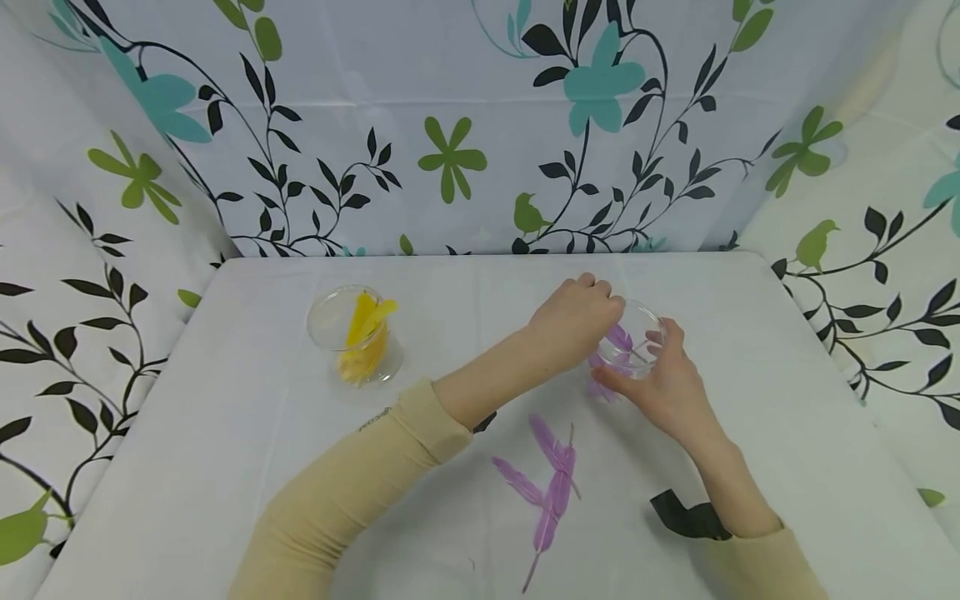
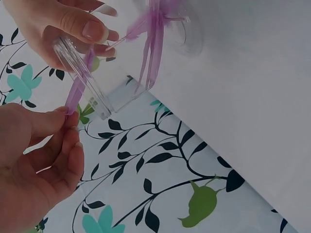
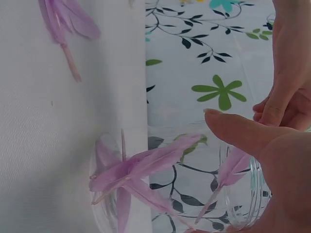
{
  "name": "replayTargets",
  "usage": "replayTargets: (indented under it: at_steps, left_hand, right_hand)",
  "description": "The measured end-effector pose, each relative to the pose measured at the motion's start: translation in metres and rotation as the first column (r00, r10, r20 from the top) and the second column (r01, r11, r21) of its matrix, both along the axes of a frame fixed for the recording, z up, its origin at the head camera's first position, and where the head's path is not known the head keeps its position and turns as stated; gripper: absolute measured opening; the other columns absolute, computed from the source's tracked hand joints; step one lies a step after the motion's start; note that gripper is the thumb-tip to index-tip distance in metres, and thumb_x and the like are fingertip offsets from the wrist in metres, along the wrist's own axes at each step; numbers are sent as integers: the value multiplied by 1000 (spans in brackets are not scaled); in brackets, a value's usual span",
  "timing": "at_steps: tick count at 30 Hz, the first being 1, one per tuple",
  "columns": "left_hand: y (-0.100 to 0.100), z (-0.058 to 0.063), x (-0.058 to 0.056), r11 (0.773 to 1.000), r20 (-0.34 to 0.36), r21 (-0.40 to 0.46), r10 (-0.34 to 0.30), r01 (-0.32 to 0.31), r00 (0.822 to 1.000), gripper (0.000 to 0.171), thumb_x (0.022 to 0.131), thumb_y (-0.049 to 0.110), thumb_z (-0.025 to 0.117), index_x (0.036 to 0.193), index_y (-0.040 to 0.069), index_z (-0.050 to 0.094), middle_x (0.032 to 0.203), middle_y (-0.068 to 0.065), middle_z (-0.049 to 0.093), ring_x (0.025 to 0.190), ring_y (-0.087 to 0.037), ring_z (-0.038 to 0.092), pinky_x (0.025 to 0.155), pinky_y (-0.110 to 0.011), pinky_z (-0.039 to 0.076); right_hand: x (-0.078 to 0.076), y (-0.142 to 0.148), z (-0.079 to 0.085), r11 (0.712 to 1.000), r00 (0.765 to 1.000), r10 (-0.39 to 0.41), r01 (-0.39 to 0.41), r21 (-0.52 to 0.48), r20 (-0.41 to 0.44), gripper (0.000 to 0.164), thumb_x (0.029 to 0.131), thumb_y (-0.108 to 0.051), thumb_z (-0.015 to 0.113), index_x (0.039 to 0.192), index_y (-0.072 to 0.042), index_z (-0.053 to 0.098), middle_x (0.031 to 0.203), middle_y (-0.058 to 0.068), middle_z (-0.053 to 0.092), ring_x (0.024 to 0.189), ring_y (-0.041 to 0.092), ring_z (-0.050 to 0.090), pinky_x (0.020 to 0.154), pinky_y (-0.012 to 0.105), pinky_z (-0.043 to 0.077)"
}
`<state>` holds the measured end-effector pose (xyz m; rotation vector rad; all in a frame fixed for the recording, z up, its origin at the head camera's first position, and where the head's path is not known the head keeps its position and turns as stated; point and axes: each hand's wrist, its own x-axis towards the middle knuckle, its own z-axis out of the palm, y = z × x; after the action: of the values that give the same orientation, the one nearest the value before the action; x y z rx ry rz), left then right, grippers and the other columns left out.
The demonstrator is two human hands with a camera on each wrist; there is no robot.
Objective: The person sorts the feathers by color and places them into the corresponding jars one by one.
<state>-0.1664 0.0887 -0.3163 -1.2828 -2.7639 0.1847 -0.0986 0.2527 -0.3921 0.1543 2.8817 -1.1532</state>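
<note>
My left hand (image 1: 573, 321) pinches the tip of a purple feather (image 2: 77, 92) between thumb and fingers at the mouth of a clear jar (image 1: 643, 323). The feather's quill end points into the jar. With thumb and fingers around its rim, my right hand (image 1: 671, 387) holds that jar. Inside it, several purple feathers (image 3: 141, 170) lie crossed near the bottom, best seen in the right wrist view. Nearer to me on the table, several more purple feathers (image 1: 557, 496) lie in a loose overlapping cluster.
A second clear jar (image 1: 392, 367) stands at the left on the white table (image 1: 225, 467), with yellow feathers (image 1: 365, 321) sticking out of its top. Patterned cloth (image 1: 450, 75) hangs behind and at both sides. A black strap (image 1: 686, 518) shows by the right wrist.
</note>
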Motion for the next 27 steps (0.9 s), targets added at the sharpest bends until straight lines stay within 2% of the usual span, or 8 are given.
replayTargets:
  at_steps: [3,10,17,21,24,27]
  left_hand:
    - [5,-2,0,1000,8,-23,-14,14,1000,22,95,17,68,117,16,68,111,-1,67,103,-19,58,89,-31,51]
    - [14,-5,-5,999,40,-54,-3,5,999,19,95,18,68,114,22,71,106,3,70,100,-18,57,88,-33,48]
    - [23,-11,-13,1000,138,-25,0,4,990,11,94,20,70,103,22,75,96,7,73,93,-15,60,85,-34,47]
    - [26,-16,-16,1000,166,-12,-3,5,986,9,94,20,69,98,22,77,92,8,74,92,-14,62,84,-33,48]
    - [25,-18,-16,1000,179,17,-10,8,984,12,94,22,69,104,23,76,99,9,74,96,-15,60,87,-33,47]
    - [16,-17,-12,996,149,91,-37,23,988,21,96,26,67,117,23,72,111,7,73,103,-16,59,91,-32,47]
  right_hand:
    - [1,1,3,1000,1000,8,-8,11,22,124,80,-58,77,155,2,-2,151,35,35,134,54,40,103,68,38]
    - [4,3,6,1000,998,15,-16,21,53,124,80,-62,74,155,-1,-4,152,34,35,132,54,42,101,67,40]
    - [4,3,5,1000,998,24,-26,17,58,123,80,-63,73,155,-2,-3,152,32,35,132,53,43,100,65,42]
    - [4,4,4,999,998,27,-28,20,63,124,80,-63,73,155,-2,-4,153,32,35,133,52,42,100,65,42]
    - [4,4,4,999,997,24,-26,27,69,125,79,-64,73,155,-2,-4,153,32,34,134,53,41,101,67,41]
    - [4,4,5,999,997,18,-21,40,70,126,78,-66,73,155,-2,-4,154,32,34,134,53,41,101,68,40]
